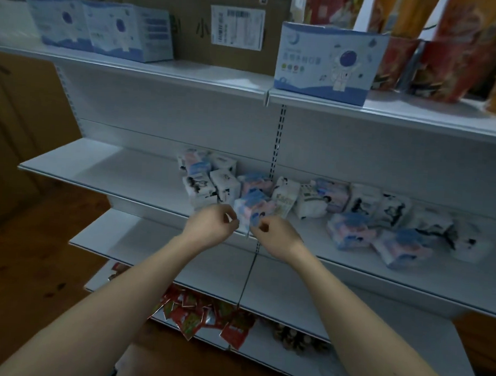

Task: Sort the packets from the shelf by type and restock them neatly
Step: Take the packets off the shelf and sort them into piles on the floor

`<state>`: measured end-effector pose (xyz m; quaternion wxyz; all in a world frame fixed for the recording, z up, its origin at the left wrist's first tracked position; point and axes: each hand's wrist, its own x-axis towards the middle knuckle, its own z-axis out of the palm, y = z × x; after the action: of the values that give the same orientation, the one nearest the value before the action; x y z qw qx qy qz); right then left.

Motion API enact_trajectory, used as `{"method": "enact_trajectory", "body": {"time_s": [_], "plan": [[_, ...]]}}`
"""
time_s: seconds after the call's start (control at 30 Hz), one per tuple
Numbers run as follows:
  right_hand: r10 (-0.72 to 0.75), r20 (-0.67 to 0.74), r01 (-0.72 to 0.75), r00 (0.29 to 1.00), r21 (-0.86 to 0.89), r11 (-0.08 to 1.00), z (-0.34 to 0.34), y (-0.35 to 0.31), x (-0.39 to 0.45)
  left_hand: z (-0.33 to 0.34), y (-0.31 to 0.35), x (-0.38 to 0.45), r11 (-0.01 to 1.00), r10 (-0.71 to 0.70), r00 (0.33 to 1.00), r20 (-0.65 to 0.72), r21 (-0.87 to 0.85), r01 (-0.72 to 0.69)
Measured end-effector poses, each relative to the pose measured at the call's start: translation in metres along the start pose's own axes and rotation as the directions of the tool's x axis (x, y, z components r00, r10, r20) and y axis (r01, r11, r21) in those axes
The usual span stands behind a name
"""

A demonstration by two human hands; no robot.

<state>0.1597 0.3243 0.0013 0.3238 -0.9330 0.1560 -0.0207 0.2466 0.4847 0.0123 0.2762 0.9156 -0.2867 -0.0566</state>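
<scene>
A jumble of small packets lies on the middle white shelf (103,167): pink-and-blue ones (351,232) and white ones with black figures (226,183), mixed together. My left hand (209,224) and my right hand (276,234) meet at the shelf's front edge. Both pinch the near edge of one pink-and-blue packet (253,207), the left at its left corner, the right at its lower right corner. The fingers of both hands are curled.
The upper shelf carries white-and-blue boxes (327,62) and red and orange bags (440,63). Cardboard cartons stand behind it. A lower shelf holds loose red sachets (204,313) and a brown cluster (295,336). The left half of the middle shelf is bare. Wooden floor lies left.
</scene>
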Motion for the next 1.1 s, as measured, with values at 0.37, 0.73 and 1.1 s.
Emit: {"method": "enact_trajectory", "body": {"time_s": [0.37,0.73,1.1], "plan": [[-0.004,0.023,0.002,1.000,0.082,0.997,0.024,0.010,0.058,0.001,-0.058,0.063,0.989,-0.145,0.987,0.071,0.010,0.145],[0.012,0.032,-0.010,0.999,-0.083,0.997,0.043,-0.044,0.230,-0.025,-0.142,0.187,0.854,0.115,0.960,0.256,0.468,-0.228],[0.125,0.040,-0.114,0.991,-0.212,0.971,0.087,-0.030,0.293,-0.004,-0.171,0.226,0.689,0.209,0.908,0.362,0.605,-0.400]]}}
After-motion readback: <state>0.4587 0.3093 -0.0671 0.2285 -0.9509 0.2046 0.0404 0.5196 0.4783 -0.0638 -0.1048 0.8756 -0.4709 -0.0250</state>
